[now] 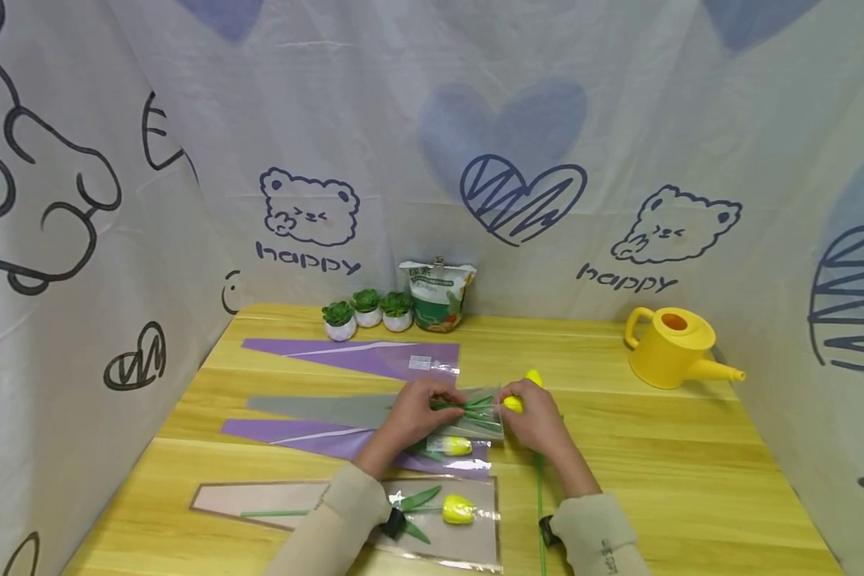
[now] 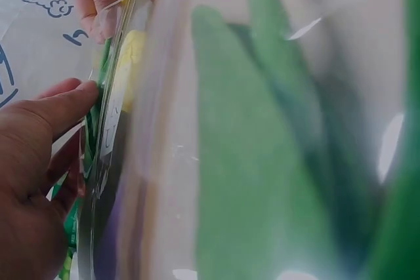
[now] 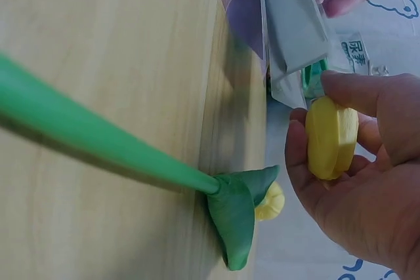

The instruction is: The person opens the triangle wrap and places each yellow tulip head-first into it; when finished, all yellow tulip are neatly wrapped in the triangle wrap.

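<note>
Head view, centre of frame: my right hand point(image 1: 540, 416) curls round a yellow tulip head point(image 1: 513, 404), thumb on top, and my left hand point(image 1: 414, 412) pinches the open mouth of a clear cellophane sleeve point(image 1: 475, 416) with a grey backing. Green leaves already show inside the sleeve. Right wrist view confirms it: the bloom point(image 3: 331, 137) sits between my thumb and fingers, touching the sleeve's edge point(image 3: 295, 44). I judge the flower to be artificial, light, the head soft and squashy, the stem bendy; better to take hold just below the bloom than to squeeze it. The cellophane looks thin, slippery and crinkly, likely to fold shut unless its lip is held apart. A second tulip point(image 1: 534, 377) lies just beyond my right hand, its long green stem point(image 1: 540, 496) running toward the lower edge of the frame. Lower centre, two filled sleeves point(image 1: 457, 510) hold yellow tulips; purple sleeves point(image 1: 360, 356) lie further up the wooden table point(image 1: 691, 464). Upper right sits a yellow watering can point(image 1: 673, 346); upper centre, three small potted succulents point(image 1: 367, 312) beside a printed bag point(image 1: 438, 296). Left wrist view is mostly blurred green and plastic; I cannot tell how far the stem is in.
</note>
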A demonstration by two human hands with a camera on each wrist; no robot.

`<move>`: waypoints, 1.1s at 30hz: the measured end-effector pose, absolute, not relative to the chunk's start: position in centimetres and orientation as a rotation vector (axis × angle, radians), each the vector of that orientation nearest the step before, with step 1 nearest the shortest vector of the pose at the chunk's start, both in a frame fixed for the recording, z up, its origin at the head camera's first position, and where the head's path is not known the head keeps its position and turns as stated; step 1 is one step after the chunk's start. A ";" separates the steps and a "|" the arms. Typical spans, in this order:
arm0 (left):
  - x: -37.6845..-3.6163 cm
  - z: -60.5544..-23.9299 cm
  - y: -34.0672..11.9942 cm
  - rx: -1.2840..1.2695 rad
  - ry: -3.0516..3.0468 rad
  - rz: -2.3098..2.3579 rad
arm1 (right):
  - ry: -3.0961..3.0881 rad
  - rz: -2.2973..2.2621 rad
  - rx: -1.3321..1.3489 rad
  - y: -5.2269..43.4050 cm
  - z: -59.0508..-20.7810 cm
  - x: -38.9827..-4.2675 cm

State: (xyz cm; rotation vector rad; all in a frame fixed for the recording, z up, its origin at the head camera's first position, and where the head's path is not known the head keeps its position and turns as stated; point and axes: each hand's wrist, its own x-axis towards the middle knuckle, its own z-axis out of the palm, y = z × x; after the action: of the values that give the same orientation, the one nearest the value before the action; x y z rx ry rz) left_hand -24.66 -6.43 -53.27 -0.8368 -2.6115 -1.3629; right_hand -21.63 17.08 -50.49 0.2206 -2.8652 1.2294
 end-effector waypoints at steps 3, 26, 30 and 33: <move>-24.7 -53.4 -6.4 -0.824 -2.592 -1.398 | -2.828 1.305 0.204 17.3 -50.6 -21.8; -24.6 -53.1 -6.8 -0.714 -2.493 -1.716 | -2.655 1.880 0.105 19.3 -50.9 -20.9; -24.7 -53.1 -6.7 -0.733 -2.471 -1.722 | -2.656 1.844 0.113 18.6 -51.2 -21.3; -24.7 -53.2 -6.6 -0.730 -2.469 -1.732 | -2.668 1.833 0.113 18.1 -51.3 -21.4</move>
State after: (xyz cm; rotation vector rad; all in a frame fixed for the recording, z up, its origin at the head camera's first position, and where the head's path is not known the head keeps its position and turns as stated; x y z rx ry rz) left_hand -24.72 -6.57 -53.15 -0.7303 -2.4691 -1.7320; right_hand -21.44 18.13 -51.35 0.1135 -2.6676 1.8327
